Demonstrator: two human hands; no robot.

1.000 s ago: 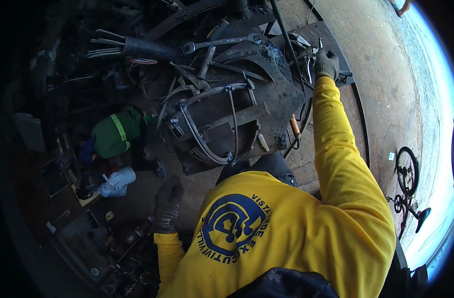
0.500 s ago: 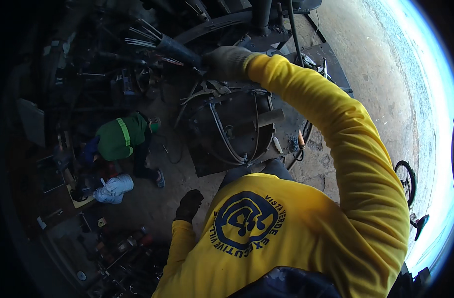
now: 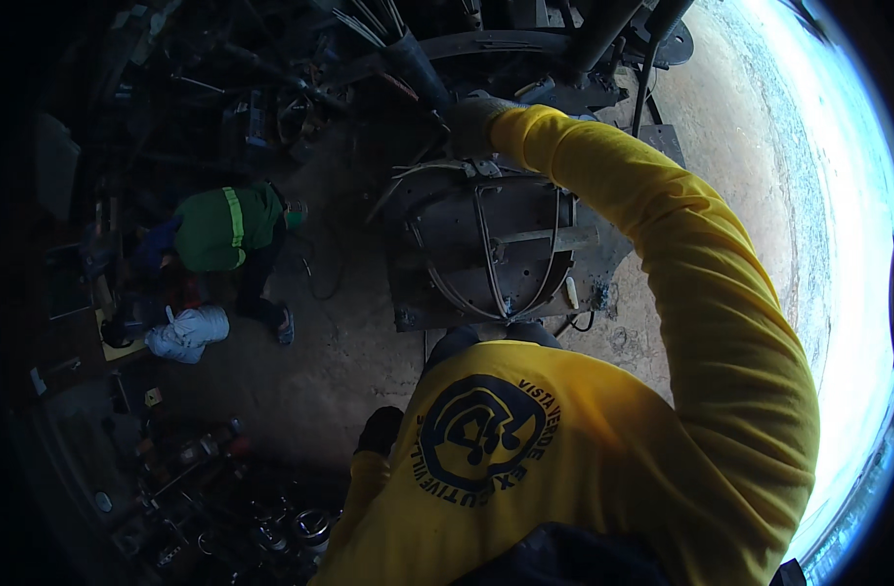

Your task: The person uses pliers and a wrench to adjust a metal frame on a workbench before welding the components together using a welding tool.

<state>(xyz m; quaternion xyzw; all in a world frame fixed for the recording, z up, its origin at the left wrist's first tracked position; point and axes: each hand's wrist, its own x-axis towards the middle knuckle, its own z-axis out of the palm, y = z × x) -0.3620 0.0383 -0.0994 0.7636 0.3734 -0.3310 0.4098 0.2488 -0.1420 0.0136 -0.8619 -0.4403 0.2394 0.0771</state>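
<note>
Near the far side of a dark metal work table [image 3: 420, 314], my right hand [image 3: 471, 127] in a grey glove is at the lower end of a dark tube [image 3: 415, 70] holding several thin rods. Its fingers are hidden, so whether it grips the tube does not show. My left hand [image 3: 380, 430], in a dark glove, hangs low beside my body, away from the table. Shadow hides its fingers. Between my body and my right hand lies a frame of bent metal bars [image 3: 488, 249] with a flat bar [image 3: 550, 237] across it.
A small white stick [image 3: 571, 292] lies by the table's right edge. To the left, a person in green [image 3: 217, 230] bends over beside another in a pale top [image 3: 190, 332]. Tools and metal parts [image 3: 188, 454] clutter the lower left. Thick dark pipes [image 3: 608, 39] stand at the back.
The view has shifted, so the table and tube appear farther right. My right arm still reaches far forward. My left hand is lower and closer to my body. An orange-tipped thing at the table's right no longer shows.
</note>
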